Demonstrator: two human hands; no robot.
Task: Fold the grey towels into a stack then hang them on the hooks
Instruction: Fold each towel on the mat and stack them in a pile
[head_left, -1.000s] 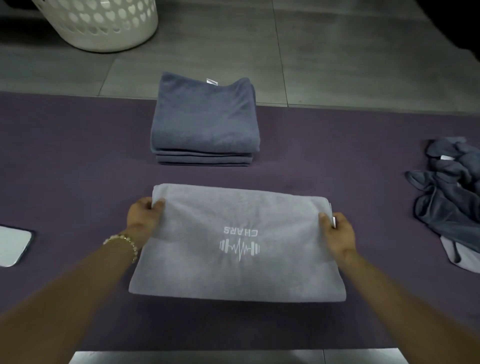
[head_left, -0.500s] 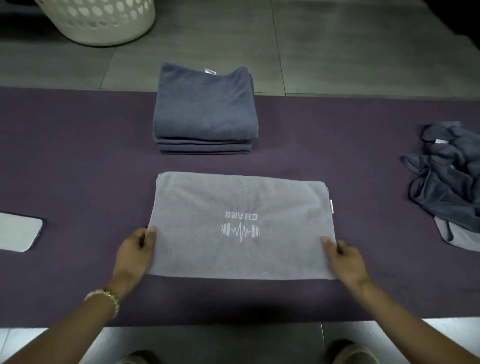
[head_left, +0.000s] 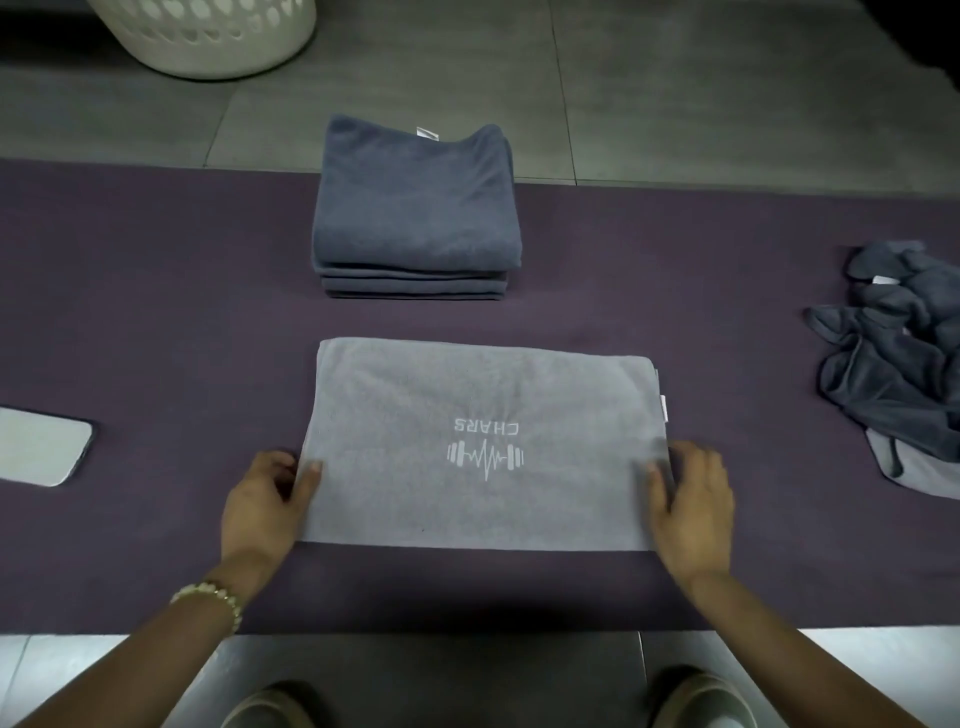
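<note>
— Grey cloth first: where are the hands now?
— Both have come back from the far corners to the near ones. The left hand (head_left: 265, 506) and right hand (head_left: 693, 512) each pinch a side edge of the light grey towel (head_left: 478, 410), thumb on top, fingers curled at the hem.
— And the towel?
— Flat between the fingers on the purple mat (head_left: 156, 312), logo up. That fold is down; I'd judge another is starting.
— Beyond the fingertips?
— The stack (head_left: 415, 208) of folded dark towels, well apart, waiting for this one. Loose towels (head_left: 904, 358) lie out past the right fingers, a phone (head_left: 41, 447) past the left, a basket (head_left: 208, 36) farthest off.
</note>
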